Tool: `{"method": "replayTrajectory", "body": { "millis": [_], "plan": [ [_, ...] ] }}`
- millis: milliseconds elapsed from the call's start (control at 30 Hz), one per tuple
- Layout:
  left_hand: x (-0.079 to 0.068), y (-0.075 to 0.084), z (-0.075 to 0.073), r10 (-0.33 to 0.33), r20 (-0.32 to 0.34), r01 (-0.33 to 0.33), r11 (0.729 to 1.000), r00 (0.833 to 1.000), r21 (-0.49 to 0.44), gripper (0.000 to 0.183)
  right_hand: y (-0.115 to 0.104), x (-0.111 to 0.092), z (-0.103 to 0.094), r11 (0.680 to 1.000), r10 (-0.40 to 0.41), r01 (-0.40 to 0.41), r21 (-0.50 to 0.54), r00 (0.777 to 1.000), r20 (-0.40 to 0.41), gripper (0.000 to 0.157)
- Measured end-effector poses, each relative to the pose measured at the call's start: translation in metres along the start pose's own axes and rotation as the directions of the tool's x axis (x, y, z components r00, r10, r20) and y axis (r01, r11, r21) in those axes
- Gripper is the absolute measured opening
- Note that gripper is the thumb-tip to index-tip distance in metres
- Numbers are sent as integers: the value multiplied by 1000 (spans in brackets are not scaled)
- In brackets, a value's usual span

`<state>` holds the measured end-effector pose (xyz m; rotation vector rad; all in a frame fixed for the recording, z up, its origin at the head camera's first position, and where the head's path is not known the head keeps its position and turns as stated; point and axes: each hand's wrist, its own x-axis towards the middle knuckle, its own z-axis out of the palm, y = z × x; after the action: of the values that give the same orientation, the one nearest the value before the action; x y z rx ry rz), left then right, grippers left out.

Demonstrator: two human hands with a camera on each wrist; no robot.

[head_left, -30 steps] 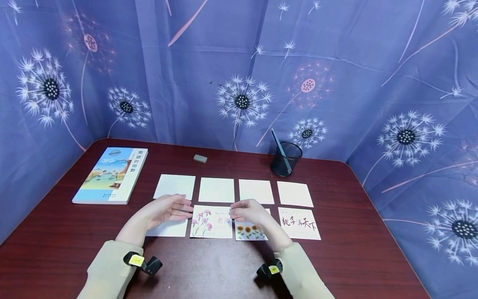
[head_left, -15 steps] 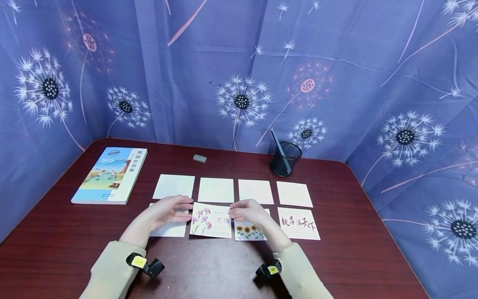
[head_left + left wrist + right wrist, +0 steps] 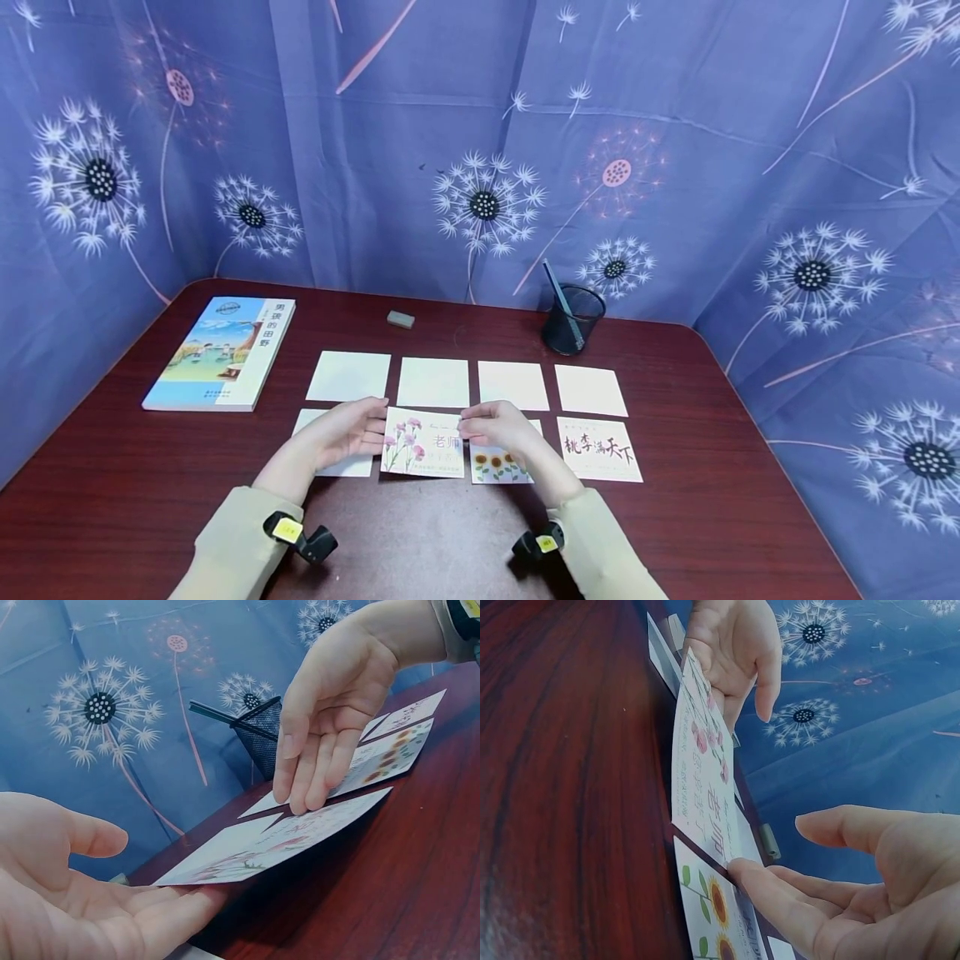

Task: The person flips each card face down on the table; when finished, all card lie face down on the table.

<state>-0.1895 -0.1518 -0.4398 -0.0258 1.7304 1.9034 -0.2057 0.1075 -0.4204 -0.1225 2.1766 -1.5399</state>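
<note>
A white card [image 3: 423, 457] printed with pink flowers and Chinese characters lies between the two hands at the front of the table. My left hand [image 3: 347, 433] has its fingers under the card's left edge, which is lifted off the table; in the left wrist view the thumb [image 3: 101, 836] stays apart above it. Fingertips of my right hand [image 3: 504, 427] touch the card's upper right edge, thumb apart in the right wrist view. Beneath the right hand, a sunflower card [image 3: 501, 468] is partly covered. A blank card [image 3: 347, 467] sits partly behind the left hand.
A row of blank white cards [image 3: 435, 382] lies behind. To the right is a card with red-brown calligraphy [image 3: 600, 448]. A book [image 3: 221, 354] rests at the left, an eraser [image 3: 401, 319] at the back, and a black mesh pen holder [image 3: 573, 321] with a blue-grey pencil at back right.
The flower card has risen at its left side and tilted. My left hand has shifted slightly right, its fingers moving under the card's edge. The right hand has barely moved.
</note>
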Motion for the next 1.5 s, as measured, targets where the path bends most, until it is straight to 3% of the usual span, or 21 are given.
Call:
{"method": "replayTrajectory", "body": {
  "millis": [200,500,733,1000,1167,1500],
  "plan": [
    [-2,0,0,-2,15,2,1000,1000,-7,61,-3,-4,5,1000,-24,24,-13,1000,-11,37],
    [-2,1,-2,23,19,-22,999,1000,-27,58,-12,-7,31,996,-91,91,1,994,61,37],
    [-3,6,-1,62,41,-59,995,997,-80,57,-26,-3,45,992,-123,122,12,992,28,37],
    [-7,13,-3,102,77,-90,986,992,-141,59,-35,-2,47,991,-132,131,20,991,11,38],
    [-13,21,-3,146,127,-130,983,981,-127,62,-42,-5,45,989,-146,146,35,989,-1,39],
    [-25,39,2,203,177,-164,963,963,-215,58,-54,-6,42,984,-160,159,86,987,12,46]
  ]
}}
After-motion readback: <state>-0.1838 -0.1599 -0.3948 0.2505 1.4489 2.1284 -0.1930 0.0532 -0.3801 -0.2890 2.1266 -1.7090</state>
